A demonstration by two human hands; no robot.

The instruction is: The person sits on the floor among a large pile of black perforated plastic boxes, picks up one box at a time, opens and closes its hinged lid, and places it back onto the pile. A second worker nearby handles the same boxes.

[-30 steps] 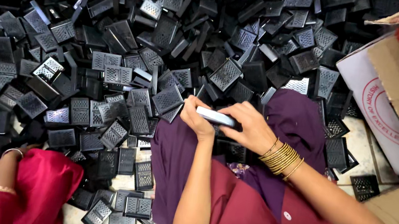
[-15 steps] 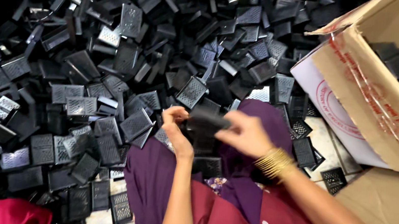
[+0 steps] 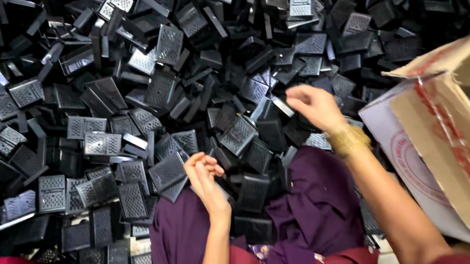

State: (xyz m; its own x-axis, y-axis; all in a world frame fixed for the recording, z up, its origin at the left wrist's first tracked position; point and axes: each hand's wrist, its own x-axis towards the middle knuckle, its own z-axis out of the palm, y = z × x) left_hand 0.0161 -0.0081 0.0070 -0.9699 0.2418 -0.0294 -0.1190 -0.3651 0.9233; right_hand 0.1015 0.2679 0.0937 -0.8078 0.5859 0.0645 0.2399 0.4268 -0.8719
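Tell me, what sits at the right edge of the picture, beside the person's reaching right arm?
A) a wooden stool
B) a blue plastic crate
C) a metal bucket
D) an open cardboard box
D: an open cardboard box with brown flaps stands at the right, next to the right hand that reaches over the heap of black grille parts.

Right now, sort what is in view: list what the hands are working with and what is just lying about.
In hand:
right hand reaching into the pile of black grille-faced plastic casings
left hand curled over casings at the pile's edge

Lying about:
open cardboard box
purple cloth
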